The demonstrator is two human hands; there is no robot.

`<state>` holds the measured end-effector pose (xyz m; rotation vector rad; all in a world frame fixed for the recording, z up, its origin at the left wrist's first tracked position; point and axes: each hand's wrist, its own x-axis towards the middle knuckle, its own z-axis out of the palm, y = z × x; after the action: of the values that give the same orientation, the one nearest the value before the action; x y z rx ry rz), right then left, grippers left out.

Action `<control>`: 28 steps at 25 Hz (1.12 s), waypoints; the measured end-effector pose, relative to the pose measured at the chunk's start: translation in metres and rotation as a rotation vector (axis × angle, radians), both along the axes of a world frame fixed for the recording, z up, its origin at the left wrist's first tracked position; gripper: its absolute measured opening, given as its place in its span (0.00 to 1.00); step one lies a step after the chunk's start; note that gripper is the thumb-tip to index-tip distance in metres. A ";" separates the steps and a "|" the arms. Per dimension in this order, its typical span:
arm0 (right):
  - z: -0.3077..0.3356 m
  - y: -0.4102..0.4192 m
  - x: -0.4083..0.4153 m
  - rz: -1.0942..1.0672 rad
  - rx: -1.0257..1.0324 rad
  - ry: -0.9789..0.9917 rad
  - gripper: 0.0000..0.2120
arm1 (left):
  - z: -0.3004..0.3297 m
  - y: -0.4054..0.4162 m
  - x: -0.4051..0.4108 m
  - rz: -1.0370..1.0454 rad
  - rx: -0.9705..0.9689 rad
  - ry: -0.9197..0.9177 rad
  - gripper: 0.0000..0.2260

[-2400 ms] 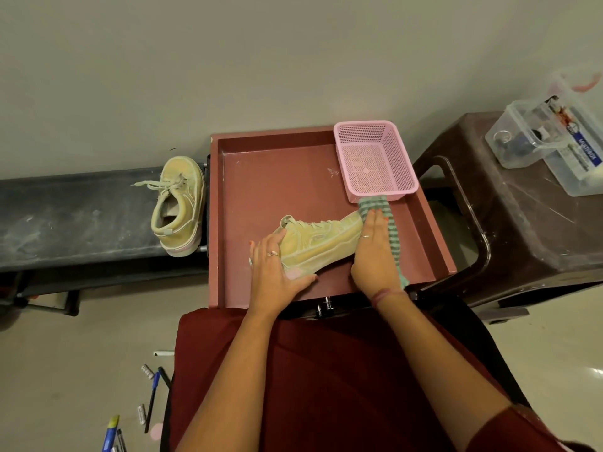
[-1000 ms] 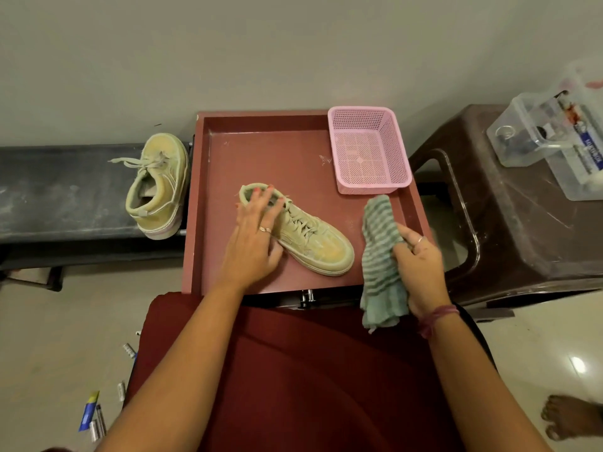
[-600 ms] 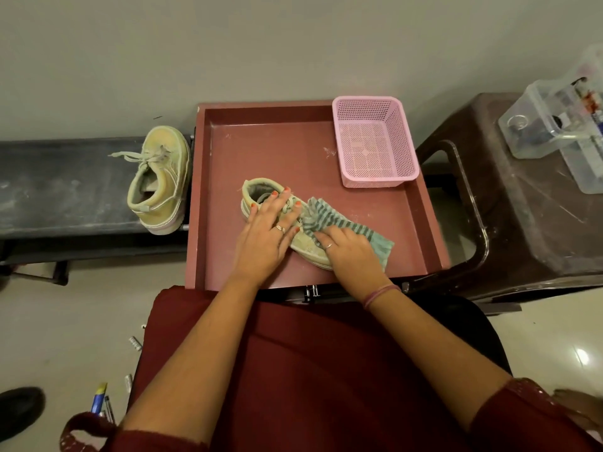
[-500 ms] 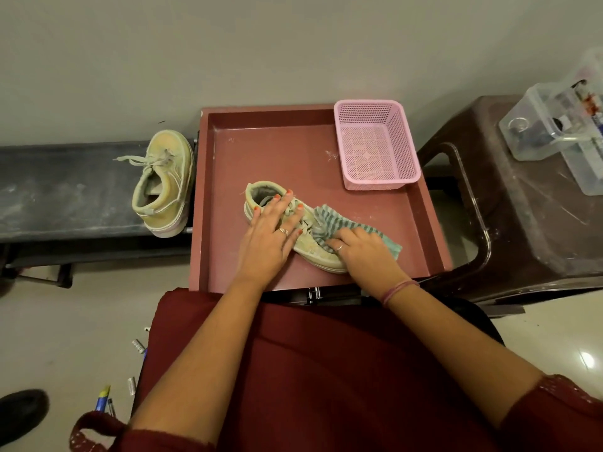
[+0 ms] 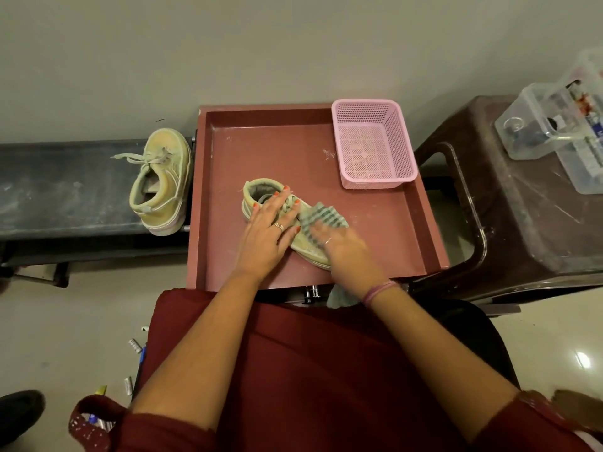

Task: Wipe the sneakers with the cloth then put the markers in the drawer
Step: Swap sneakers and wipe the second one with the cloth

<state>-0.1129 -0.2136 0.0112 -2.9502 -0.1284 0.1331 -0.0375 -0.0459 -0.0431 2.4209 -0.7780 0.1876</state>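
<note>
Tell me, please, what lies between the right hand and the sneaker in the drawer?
In the head view, the striped cloth lies between the right hand and the sneaker.

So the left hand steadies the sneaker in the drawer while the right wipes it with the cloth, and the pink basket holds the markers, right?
Not quite. The head view shows the pink basket empty; markers lie on the floor. The rest stands: left hand steadies the sneaker in the drawer, right hand wipes with the cloth.

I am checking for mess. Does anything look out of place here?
Yes. Several markers lie scattered on the floor at the lower left, not in the drawer. The drawer's bottom also shows white scuffs near the pink basket.
</note>
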 end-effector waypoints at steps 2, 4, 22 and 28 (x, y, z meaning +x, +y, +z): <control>-0.019 0.010 -0.017 0.070 -0.113 0.046 0.27 | 0.002 0.000 -0.002 0.006 0.011 -0.005 0.19; -0.019 0.000 -0.034 0.138 -0.215 0.064 0.27 | 0.003 0.000 -0.002 0.009 -0.001 0.005 0.19; -0.005 -0.021 -0.026 0.139 -0.212 0.221 0.53 | 0.000 0.001 0.001 -0.001 -0.003 0.022 0.20; 0.036 -0.054 -0.015 0.203 -0.300 0.076 0.19 | 0.001 -0.001 0.000 0.015 -0.003 0.045 0.21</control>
<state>-0.1277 -0.2680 0.0467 -3.2172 -0.4335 0.3191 -0.0375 -0.0466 -0.0421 2.4204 -0.7390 0.1394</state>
